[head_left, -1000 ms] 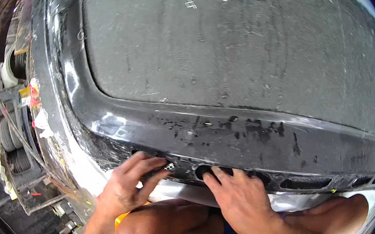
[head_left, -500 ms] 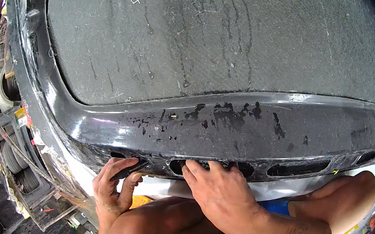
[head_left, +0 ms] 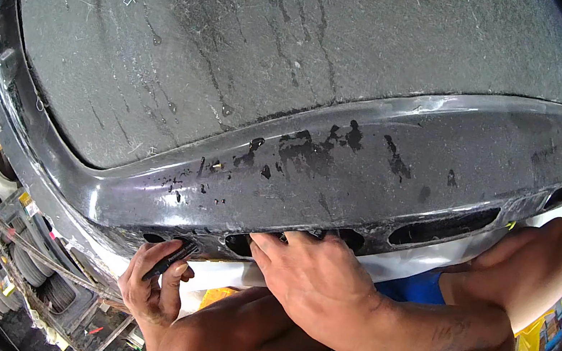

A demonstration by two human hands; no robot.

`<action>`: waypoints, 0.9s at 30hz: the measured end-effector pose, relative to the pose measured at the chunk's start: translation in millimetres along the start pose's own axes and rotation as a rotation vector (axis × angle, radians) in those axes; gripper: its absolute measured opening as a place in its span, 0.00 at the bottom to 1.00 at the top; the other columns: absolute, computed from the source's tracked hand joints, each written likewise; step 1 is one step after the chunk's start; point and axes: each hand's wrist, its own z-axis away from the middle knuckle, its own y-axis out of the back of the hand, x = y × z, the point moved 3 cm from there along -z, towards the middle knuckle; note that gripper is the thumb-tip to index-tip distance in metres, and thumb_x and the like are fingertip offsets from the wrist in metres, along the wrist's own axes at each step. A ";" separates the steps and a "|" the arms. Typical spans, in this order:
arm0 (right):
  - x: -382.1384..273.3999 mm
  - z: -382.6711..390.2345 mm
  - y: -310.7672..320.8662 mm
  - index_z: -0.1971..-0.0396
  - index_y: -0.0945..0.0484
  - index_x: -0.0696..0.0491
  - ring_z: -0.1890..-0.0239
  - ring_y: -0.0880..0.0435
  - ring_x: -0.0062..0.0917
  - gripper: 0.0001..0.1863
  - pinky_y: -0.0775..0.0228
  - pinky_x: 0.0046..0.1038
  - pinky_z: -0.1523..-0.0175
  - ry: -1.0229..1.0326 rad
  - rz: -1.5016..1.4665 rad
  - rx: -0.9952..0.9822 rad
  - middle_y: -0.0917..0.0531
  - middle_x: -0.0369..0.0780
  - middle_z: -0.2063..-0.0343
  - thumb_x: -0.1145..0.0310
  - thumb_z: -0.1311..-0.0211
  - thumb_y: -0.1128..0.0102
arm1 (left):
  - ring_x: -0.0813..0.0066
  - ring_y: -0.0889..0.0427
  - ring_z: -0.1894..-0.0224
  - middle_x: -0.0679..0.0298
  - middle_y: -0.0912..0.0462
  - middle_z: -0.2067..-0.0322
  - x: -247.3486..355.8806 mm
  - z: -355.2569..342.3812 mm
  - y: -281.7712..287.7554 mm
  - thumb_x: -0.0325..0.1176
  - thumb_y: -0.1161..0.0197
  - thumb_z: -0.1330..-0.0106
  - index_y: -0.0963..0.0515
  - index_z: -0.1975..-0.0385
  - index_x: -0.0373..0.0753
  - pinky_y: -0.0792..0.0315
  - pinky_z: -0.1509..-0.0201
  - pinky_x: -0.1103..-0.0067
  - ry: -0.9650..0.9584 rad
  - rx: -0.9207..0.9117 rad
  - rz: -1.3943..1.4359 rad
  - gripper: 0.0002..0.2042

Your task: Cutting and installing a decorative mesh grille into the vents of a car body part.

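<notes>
The dark panel point(head_left: 384, 165) is seen across most of the view. By the right hand point(head_left: 314, 271), fingers bent, a slot point(head_left: 354, 242) is partly covered; whether anything is gripped there cannot be told. In the nearer left hand point(head_left: 152, 287), a black piece point(head_left: 170, 261) is pinched, left of the slot, its long axis slanted up rightward toward the panel's lower edge.

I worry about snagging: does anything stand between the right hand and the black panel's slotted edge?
Nothing visible: the right hand reaches right up to the slotted edge of the black panel. What the hand covers cannot be seen.
</notes>
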 end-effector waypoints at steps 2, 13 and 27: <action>0.7 0.7 -1.6 0.49 0.17 0.54 0.61 0.21 0.19 0.20 0.24 0.23 0.67 0.016 0.019 0.021 0.19 0.32 0.49 0.64 0.39 0.41 | 0.73 0.18 0.76 0.56 0.16 0.73 -1.6 -2.1 0.5 0.38 0.33 0.27 0.20 0.55 0.26 0.26 0.70 0.80 0.006 -0.058 0.002 0.17; -0.8 -3.7 -2.0 0.48 0.16 0.54 0.62 0.22 0.19 0.21 0.28 0.20 0.69 0.034 0.028 0.025 0.20 0.32 0.50 0.63 0.41 0.40 | 0.72 0.14 0.75 0.56 0.17 0.75 -5.1 0.2 0.5 0.32 0.33 0.27 0.21 0.56 0.26 0.23 0.71 0.80 0.010 0.003 0.063 0.12; -3.3 -4.1 0.9 0.47 0.17 0.55 0.62 0.22 0.20 0.22 0.27 0.23 0.68 0.029 0.037 0.009 0.19 0.32 0.47 0.64 0.39 0.41 | 0.70 0.14 0.74 0.56 0.17 0.73 -11.2 1.0 -3.4 0.28 0.29 0.32 0.20 0.56 0.29 0.24 0.71 0.80 -0.010 -0.015 0.038 0.11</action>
